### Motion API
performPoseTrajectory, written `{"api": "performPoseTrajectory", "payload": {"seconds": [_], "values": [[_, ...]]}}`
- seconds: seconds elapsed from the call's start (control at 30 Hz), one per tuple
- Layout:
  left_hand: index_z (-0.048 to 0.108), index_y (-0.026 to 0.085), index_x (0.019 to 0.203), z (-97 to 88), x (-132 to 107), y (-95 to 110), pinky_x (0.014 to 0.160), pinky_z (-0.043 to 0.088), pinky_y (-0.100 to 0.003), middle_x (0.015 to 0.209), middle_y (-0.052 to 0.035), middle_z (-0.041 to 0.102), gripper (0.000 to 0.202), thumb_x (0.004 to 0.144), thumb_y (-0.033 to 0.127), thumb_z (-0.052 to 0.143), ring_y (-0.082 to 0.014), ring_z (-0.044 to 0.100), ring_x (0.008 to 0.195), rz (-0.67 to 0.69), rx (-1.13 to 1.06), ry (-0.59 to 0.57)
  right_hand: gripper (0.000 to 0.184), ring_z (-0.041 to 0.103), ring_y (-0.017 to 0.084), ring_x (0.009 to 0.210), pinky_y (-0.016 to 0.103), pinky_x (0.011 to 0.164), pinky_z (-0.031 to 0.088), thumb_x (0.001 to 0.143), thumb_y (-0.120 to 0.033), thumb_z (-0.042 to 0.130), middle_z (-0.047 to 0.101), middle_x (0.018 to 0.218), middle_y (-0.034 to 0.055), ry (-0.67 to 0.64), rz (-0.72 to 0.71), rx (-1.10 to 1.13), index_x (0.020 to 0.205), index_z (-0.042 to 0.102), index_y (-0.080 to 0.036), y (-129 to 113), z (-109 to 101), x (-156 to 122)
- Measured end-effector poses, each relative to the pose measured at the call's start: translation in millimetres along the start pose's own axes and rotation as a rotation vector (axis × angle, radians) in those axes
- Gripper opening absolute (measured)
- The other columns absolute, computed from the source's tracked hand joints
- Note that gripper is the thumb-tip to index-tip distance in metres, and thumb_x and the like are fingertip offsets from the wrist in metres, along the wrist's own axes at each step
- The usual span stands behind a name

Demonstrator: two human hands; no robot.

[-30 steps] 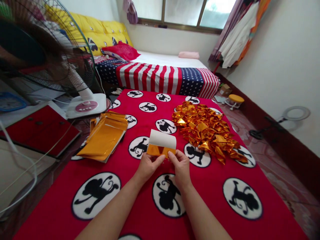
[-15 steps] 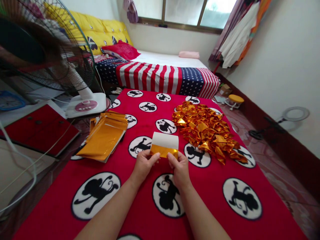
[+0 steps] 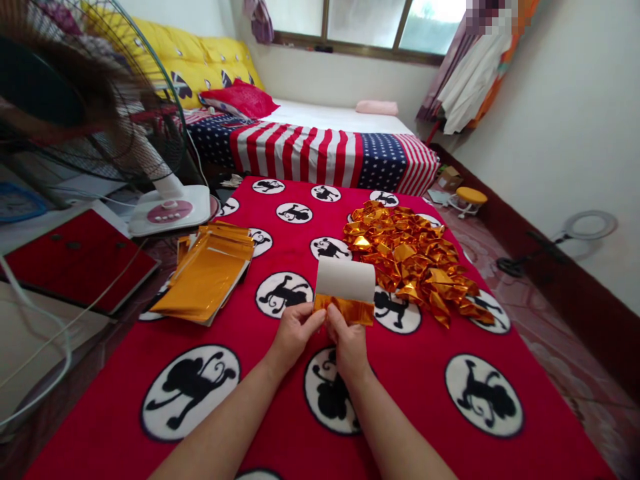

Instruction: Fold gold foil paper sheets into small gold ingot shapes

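Between my two hands is a sheet of gold foil paper [image 3: 346, 277], its white back showing above and a gold band folded up along the near edge. My left hand [image 3: 296, 329] pinches the left end of that band. My right hand [image 3: 347, 337] grips the band from below near its left half, thumb on top, close beside the left thumb. A stack of flat gold foil sheets [image 3: 203, 273] lies to the left. On the right is a heap of folded gold foil pieces [image 3: 407, 257].
A red cloth with monkey prints [image 3: 400, 373] covers the work surface. At the left stands an electric fan [image 3: 170, 207] beside a dark red board [image 3: 75, 260]. Beyond are a bed [image 3: 310, 157], a yellow stool [image 3: 471, 195] and a ring light [image 3: 590, 227].
The sheet has shifted right and its white part curls up more. My right hand has slid along the band toward my left hand, so the thumbs are now nearly together.
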State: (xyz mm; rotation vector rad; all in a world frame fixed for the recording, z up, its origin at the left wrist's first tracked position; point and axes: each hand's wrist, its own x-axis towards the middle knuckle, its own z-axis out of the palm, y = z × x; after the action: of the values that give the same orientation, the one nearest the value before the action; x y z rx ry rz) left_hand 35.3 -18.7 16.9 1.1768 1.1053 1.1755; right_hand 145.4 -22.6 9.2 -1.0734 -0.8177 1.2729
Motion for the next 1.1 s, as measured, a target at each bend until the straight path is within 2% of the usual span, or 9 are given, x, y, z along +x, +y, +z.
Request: {"api": "performPoseTrajectory", "payload": {"seconds": [0.13, 0.37, 0.53, 0.67, 0.83, 0.93, 1.0, 1.07, 1.1], "values": [[0.053, 0.016, 0.058, -10.0, 2, -3, 0.046, 0.021, -0.023, 0.049, 0.0053, 0.036, 0.035, 0.081, 0.041, 0.061, -0.0074, 0.027, 0.047, -0.011, 0.003, 0.001, 0.048, 0.020, 0.007, 0.042, 0.025, 0.042, 0.015, 0.081, -0.044, 0.065, 0.025, 0.045, -0.0092, 0.036, -0.050, -0.007, 0.054, 0.031, -0.022, -3, -13, 7], [0.039, 0.018, 0.050, -29.1, 7, -3, 0.046, 0.015, -0.024, 0.047, 0.0063, 0.029, 0.038, 0.074, 0.038, 0.062, -0.0066, 0.021, 0.045, -0.028, -0.122, 0.034, 0.046, 0.029, 0.007, 0.043, 0.023, 0.042, 0.022, 0.084, -0.043, 0.062, 0.035, 0.048, -0.0069, 0.044, -0.115, -0.038, 0.052, 0.039, -0.020, -9, -38, 22], [0.047, 0.017, 0.051, -32.2, 6, -3, 0.046, 0.019, -0.023, 0.047, 0.0048, 0.035, 0.036, 0.074, 0.040, 0.062, -0.0068, 0.025, 0.046, -0.001, -0.076, 0.028, 0.029, 0.052, 0.010, 0.058, 0.019, 0.045, 0.038, 0.083, -0.047, 0.062, 0.064, 0.080, 0.0012, -0.027, -0.055, -0.075, 0.087, 0.061, -0.019, -12, -37, 27], [0.053, 0.016, 0.056, -33.0, 4, -6, 0.049, 0.024, -0.023, 0.051, 0.0034, 0.041, 0.035, 0.080, 0.040, 0.060, -0.0075, 0.032, 0.049, 0.040, -0.048, -0.016, 0.034, 0.061, 0.014, 0.077, 0.019, 0.048, 0.044, 0.083, -0.048, 0.062, 0.065, 0.103, 0.0066, -0.069, -0.093, -0.132, 0.103, 0.060, -0.020, -14, -33, 25], [0.056, 0.015, 0.058, -32.8, 4, -6, 0.050, 0.028, -0.023, 0.052, 0.0019, 0.046, 0.037, 0.083, 0.042, 0.059, -0.0083, 0.037, 0.050, 0.061, 0.035, -0.016, 0.026, 0.061, 0.014, 0.070, 0.024, 0.059, 0.050, 0.072, -0.036, 0.075, 0.066, 0.084, 0.0019, -0.100, -0.090, -0.145, 0.090, 0.065, -0.020, -13, -33, 22], [0.058, 0.014, 0.061, -30.9, 5, -4, 0.049, 0.031, -0.021, 0.054, 0.0012, 0.050, 0.036, 0.083, 0.044, 0.060, -0.0087, 0.041, 0.051, 0.055, 0.091, -0.026, 0.029, 0.064, 0.018, 0.079, 0.029, 0.070, 0.052, 0.067, -0.028, 0.079, 0.068, 0.088, 0.0025, -0.128, -0.084, -0.133, 0.092, 0.066, -0.021, -12, -33, 21], [0.061, 0.014, 0.069, -29.7, 5, -4, 0.048, 0.034, -0.020, 0.056, 0.0012, 0.052, 0.035, 0.083, 0.046, 0.060, -0.0088, 0.044, 0.050, 0.045, 0.077, -0.012, 0.018, 0.062, 0.017, 0.078, 0.029, 0.070, 0.050, 0.071, -0.025, 0.076, 0.066, 0.084, 0.0018, -0.143, -0.156, -0.193, 0.087, 0.069, -0.021, -13, -34, 20], [0.064, 0.014, 0.088, -28.9, 6, -4, 0.048, 0.038, -0.020, 0.059, 0.0015, 0.054, 0.036, 0.083, 0.050, 0.059, -0.0098, 0.048, 0.050, 0.030, 0.005, 0.021, 0.004, 0.059, 0.016, 0.076, 0.028, 0.070, 0.047, 0.075, -0.020, 0.072, 0.063, 0.079, 0.0009, -0.146, -0.298, -0.280, 0.077, 0.070, -0.022, -15, -36, 18], [0.063, 0.015, 0.099, -28.5, 7, -5, 0.049, 0.039, -0.021, 0.061, 0.0010, 0.056, 0.041, 0.084, 0.052, 0.058, -0.0107, 0.050, 0.051, 0.021, -0.045, 0.037, 0.006, 0.059, 0.016, 0.076, 0.028, 0.070, 0.046, 0.076, -0.017, 0.070, 0.061, 0.078, 0.0008, -0.145, -0.369, -0.319, 0.073, 0.070, -0.023, -16, -36, 17]]}}
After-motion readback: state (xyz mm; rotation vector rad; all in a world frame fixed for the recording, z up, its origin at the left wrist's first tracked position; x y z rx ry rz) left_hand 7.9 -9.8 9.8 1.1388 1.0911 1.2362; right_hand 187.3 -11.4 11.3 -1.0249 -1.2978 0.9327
